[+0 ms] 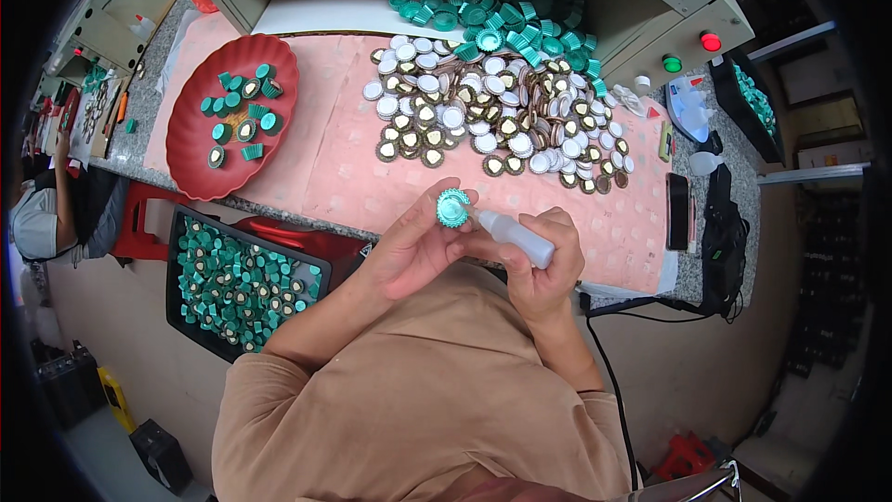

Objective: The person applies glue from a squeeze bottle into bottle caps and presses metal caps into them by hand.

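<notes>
Between the fingertips of my left hand (407,251) is a small green fluted cap (452,208), its hollow side facing up. My right hand (550,271) is wrapped round a small whitish squeeze bottle (520,240). The bottle lies tilted, its narrow nozzle at the cap's right rim; whether it touches cannot be made out. Beyond my hands, a spread of round discs (520,142), some white and some dark with pale centres, covers the pink cloth (330,144). Behind them a heap of green fluted caps (506,28) spills out of a box-like cabinet.
A red scalloped tray (186,153) with several caps stands at left. Below it sits a black bin (209,339) full of caps. At right are a phone (678,212), a black bag (723,251), and a cabinet panel with red (710,42) and green lights (671,63). Another person (56,214) sits far left.
</notes>
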`<state>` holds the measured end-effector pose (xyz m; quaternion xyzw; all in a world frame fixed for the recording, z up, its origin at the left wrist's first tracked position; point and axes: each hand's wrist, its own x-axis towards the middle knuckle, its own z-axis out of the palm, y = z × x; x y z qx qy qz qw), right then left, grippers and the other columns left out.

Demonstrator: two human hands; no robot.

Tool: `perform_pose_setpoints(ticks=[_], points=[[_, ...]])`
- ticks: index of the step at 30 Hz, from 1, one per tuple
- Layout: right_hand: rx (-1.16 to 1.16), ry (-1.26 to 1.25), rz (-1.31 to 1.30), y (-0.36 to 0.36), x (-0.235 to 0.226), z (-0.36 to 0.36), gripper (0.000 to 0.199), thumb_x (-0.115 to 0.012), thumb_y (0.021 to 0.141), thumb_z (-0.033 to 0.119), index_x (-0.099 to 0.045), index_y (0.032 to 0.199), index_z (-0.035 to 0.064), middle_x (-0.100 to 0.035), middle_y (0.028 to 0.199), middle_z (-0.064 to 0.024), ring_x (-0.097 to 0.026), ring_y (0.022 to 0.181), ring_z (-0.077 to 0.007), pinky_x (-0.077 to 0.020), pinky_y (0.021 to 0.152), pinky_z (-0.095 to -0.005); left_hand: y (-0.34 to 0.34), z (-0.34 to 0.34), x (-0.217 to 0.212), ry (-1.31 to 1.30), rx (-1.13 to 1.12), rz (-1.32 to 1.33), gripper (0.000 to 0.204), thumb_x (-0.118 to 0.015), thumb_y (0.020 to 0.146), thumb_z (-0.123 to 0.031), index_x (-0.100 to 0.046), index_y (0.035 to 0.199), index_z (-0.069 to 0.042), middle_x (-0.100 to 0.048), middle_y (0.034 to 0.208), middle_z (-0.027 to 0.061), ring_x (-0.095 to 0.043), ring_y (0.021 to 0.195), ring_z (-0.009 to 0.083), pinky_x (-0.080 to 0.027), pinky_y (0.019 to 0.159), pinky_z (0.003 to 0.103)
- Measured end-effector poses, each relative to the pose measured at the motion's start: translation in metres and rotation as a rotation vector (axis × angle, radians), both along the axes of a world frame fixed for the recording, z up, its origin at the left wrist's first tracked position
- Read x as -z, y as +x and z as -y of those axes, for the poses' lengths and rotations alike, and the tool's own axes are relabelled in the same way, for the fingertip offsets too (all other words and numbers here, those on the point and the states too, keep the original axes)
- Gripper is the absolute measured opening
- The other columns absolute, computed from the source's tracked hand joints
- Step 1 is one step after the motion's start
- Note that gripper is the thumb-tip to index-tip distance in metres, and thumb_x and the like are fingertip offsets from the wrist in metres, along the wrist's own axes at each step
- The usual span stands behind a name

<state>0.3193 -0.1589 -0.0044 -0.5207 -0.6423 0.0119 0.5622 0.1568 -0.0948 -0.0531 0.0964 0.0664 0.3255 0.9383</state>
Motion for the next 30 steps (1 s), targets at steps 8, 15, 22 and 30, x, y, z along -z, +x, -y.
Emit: perform_pose_setpoints(ticks=[8,15,22,30], points=[[0.003,-0.006,-0.008,-0.0027,0.0008,-0.0015,0.045,-0.08,0.074,0.03,-0.054,0.101,0.0042,-0.06,0.079,-0.008,-0.053,0.059,-0.0228,-0.0416,0.05,-0.0315,-0.0011,-0.0006,0.0026,0.03,0.025,-0.023,0.038,-0.056,0.094,-0.031,-0.05,0.13,-0.022,-0.052,0.126,0.003,-0.053,0.1,0.0145,-0.046,0.077,0.029],[0.033,0.041,0.059,-0.0022,-0.0003,-0.0028,0.046,-0.082,0.072,0.028,-0.055,0.101,0.0051,-0.056,0.073,-0.0081,-0.049,0.055,-0.0229,-0.0389,0.047,-0.032,-0.0019,-0.0007,0.0026,0.02,0.001,0.015,0.038,-0.056,0.094,-0.029,-0.048,0.13,-0.018,-0.049,0.132,0.0047,-0.052,0.107,0.0159,-0.045,0.08,0.029],[0.033,0.052,0.084,-0.0031,-0.0022,-0.0024,0.045,-0.082,0.072,0.027,-0.055,0.101,0.0055,-0.056,0.072,-0.0077,-0.049,0.055,-0.0229,-0.0382,0.047,-0.031,-0.0029,-0.0012,0.0028,-0.041,-0.039,0.012,0.039,-0.057,0.094,-0.019,-0.049,0.132,-0.017,-0.04,0.142,0.0065,-0.051,0.11,0.0182,-0.046,0.085,0.031],[-0.034,0.024,-0.01,-0.0073,-0.0002,-0.0018,0.043,-0.081,0.072,0.026,-0.056,0.101,0.005,-0.061,0.077,-0.0071,-0.05,0.058,-0.0219,-0.0398,0.051,-0.0316,-0.0034,-0.0007,-0.003,-0.033,-0.019,-0.002,0.039,-0.057,0.094,-0.018,-0.049,0.132,-0.016,-0.04,0.143,0.0067,-0.052,0.107,0.0183,-0.045,0.085,0.031]])
